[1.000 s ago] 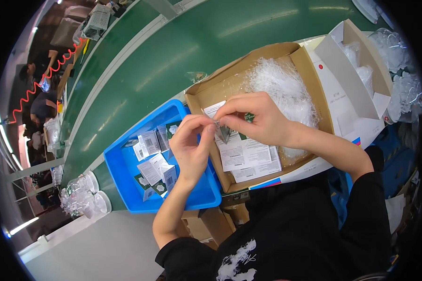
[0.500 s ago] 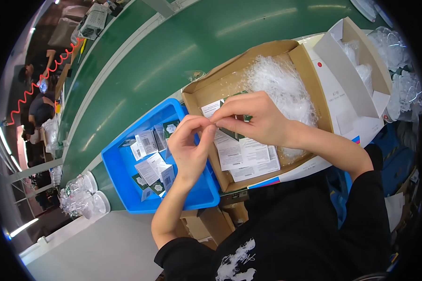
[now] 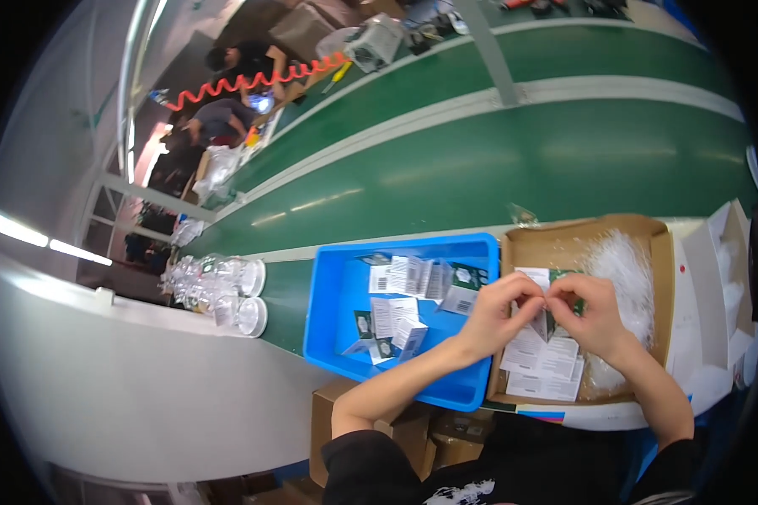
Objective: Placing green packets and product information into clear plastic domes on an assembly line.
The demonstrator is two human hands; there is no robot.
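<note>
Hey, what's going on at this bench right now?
A person has both hands together over an open cardboard box, the left hand and right hand pinching a small white packet between them. The box holds white paper slips and a heap of clear plastic bags. Beside it on the left sits a blue tray with more small packets and labels, at the edge of a green conveyor belt.

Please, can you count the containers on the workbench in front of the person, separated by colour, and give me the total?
Blue plastic bin: 1
Brown cardboard box: 1
White cardboard box: 1
Total: 3
</note>
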